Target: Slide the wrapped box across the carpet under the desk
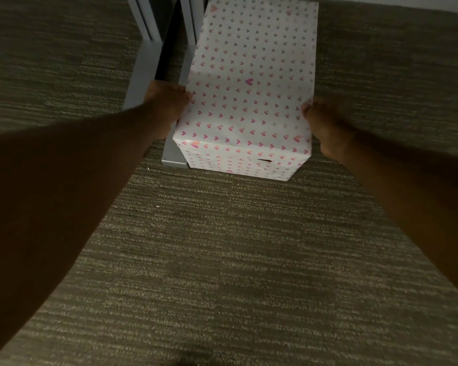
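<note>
Two bare forearms reach to the left hand [167,107] and right hand [325,122], fingers pressed flat against the wrapped box's [249,83] long sides, its length pointing away on the carpet [222,260], grey desk leg [146,67] just beyond left fingers.

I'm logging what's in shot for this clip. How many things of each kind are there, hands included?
Wrapped box: 1
Hands: 2, left hand and right hand, one on each side of the box
Grey desk legs: 2, outer and inner
Total: 5
</note>
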Tool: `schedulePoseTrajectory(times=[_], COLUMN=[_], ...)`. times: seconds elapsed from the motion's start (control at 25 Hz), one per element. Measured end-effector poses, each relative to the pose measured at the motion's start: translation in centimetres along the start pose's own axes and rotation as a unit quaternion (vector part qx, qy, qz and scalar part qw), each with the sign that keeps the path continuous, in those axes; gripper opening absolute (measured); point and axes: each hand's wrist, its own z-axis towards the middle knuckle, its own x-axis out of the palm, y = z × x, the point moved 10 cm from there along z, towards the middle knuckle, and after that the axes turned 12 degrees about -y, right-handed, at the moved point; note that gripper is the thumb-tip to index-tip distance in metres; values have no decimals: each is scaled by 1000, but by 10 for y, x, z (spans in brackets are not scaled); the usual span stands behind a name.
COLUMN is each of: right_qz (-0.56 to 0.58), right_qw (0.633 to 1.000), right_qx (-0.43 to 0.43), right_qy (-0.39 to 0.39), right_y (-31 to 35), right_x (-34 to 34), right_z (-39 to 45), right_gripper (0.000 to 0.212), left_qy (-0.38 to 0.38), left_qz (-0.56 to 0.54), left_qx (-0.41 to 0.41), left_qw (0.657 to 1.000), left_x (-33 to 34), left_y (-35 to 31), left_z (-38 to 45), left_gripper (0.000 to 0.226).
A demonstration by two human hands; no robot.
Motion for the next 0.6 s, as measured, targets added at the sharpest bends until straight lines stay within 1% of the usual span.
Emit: schedulePoseTrajectory(times=[0.16,0.28,0.4,0.52,0.56,0.6], right_qz=[-14,45,89,119,138,144], right_qw=[1000,997,991,986,982,981], right_qx=[11,28,55,88,102,112], right_qy=[23,62,88,80,77,63], right_y=[-4,1,10,12,10,10], right_x=[2,2,-4,-16,-19,-24], right_z=[-2,-8,-13,-22,-24,-26], right_gripper=[33,41,61,83,90,94], left_qy=[27,78,98,113,120,109], left_qz=[-9,-96,-143,-147,-155,-149], left_qx=[-5,-62,-84,-87,-83,-78], left_qw=[1000,990,981,979,977,980], left_x=[-1,1,-2,-10,-13,-20], left_y=[1,5,3,-2,-4,-4], left_z=[2,-5,-8,-27,-34,-39], left_gripper=[37,34,49,70,73,75])
